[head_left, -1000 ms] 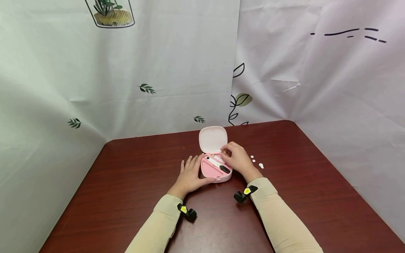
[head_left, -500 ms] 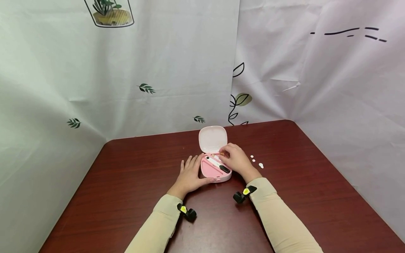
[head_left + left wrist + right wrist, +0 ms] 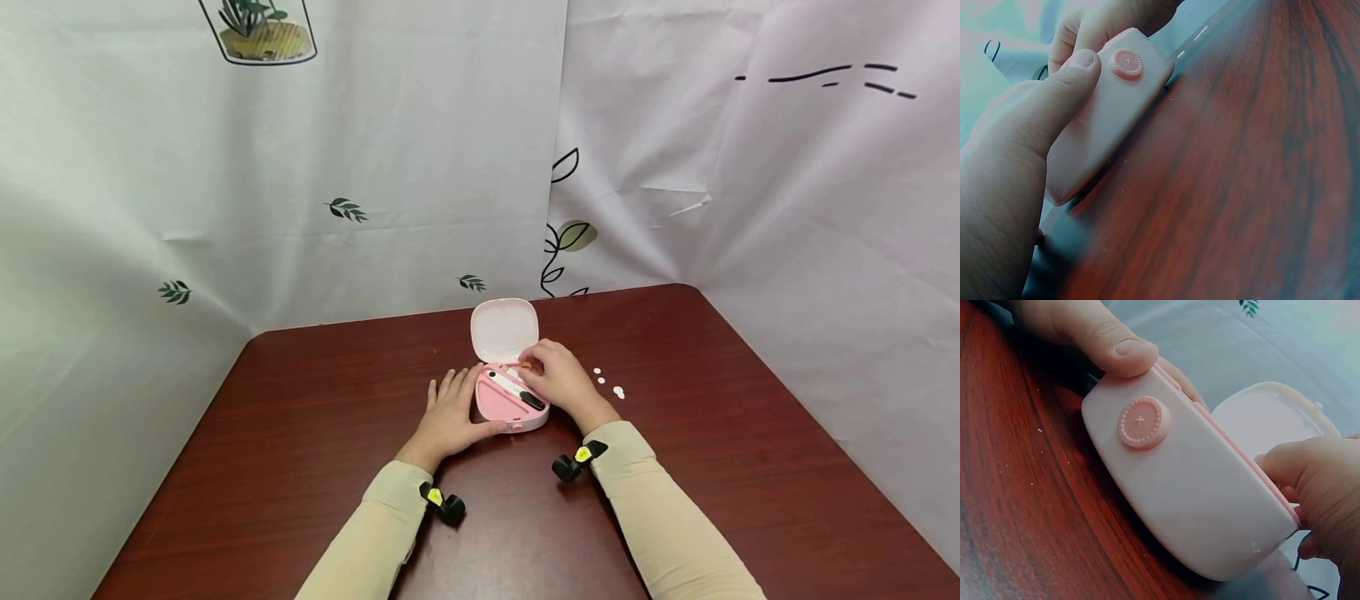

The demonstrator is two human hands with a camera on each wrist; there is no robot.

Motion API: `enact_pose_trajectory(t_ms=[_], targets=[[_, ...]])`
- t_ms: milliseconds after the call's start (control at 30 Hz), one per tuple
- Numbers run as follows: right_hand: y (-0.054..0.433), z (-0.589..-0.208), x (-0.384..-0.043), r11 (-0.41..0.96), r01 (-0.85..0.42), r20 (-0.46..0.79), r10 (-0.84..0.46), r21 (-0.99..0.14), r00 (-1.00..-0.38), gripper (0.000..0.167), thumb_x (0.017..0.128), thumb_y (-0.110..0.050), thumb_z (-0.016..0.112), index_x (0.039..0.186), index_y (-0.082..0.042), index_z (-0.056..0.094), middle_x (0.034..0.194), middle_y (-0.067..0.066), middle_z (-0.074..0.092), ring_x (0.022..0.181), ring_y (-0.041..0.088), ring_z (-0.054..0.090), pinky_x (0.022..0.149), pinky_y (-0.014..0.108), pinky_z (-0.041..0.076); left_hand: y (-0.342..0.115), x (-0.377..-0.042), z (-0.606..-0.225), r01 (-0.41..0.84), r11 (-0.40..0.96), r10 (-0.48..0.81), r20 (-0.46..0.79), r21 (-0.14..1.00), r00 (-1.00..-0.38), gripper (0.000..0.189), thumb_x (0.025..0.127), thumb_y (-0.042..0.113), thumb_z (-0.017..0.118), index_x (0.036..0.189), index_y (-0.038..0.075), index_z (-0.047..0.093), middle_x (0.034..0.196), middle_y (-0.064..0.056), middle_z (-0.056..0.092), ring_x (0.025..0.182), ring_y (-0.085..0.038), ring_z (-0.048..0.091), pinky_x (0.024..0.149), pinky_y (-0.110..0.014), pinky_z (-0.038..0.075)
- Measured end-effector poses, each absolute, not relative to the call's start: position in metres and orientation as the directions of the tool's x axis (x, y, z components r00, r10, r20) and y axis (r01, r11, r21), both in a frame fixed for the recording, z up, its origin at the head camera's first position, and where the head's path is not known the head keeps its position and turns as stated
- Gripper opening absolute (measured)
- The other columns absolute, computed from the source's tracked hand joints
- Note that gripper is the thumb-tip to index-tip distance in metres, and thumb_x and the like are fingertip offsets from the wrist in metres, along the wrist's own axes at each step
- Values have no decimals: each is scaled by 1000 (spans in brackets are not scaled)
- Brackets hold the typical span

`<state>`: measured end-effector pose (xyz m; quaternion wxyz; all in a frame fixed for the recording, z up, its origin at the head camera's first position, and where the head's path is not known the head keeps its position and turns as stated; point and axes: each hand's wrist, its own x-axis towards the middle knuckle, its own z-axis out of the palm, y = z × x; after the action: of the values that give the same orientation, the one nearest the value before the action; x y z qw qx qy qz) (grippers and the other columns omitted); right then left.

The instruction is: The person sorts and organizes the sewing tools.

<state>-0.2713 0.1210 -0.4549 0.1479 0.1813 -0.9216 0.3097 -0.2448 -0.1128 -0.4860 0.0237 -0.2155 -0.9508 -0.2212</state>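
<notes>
A small pink-and-white plastic case [image 3: 501, 410] lies on the table with its pale lid [image 3: 504, 330] raised at the back. My left hand [image 3: 447, 423] holds its left side, thumb on the front beside a button-shaped clasp [image 3: 1141, 422], fingers spread along the edge. Inside the tray lies a slim white tool with a black end [image 3: 513, 388]. My right hand [image 3: 564, 382] reaches over the back right compartment, thumb and fingertips pinched together. A small gold-coloured piece [image 3: 1280, 487] shows between those fingertips, mostly hidden; I cannot tell its kind.
Several small white discs [image 3: 618, 392] lie on the brown wooden table [image 3: 337, 400] to the right of my right hand. Printed white cloth [image 3: 420, 167] hangs behind the table and at both sides.
My right hand has shifted slightly left and lower over the case's back right compartment, then stays almost still. The left hand and the case have kept their places.
</notes>
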Motion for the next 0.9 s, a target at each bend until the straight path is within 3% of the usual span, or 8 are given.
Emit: enact_pose_trajectory(t_ms=[900], targets=[[128, -460, -272, 739, -430, 430, -209, -519, -878, 6, 91, -14, 71, 93, -9, 75, 96, 4, 63, 87, 21, 61, 81, 40, 52, -113, -246, -487, 419, 814, 403, 128, 403, -906, 110, 78, 78, 64, 162, 21, 22, 163, -9, 32, 151, -36, 22, 119, -64, 5]])
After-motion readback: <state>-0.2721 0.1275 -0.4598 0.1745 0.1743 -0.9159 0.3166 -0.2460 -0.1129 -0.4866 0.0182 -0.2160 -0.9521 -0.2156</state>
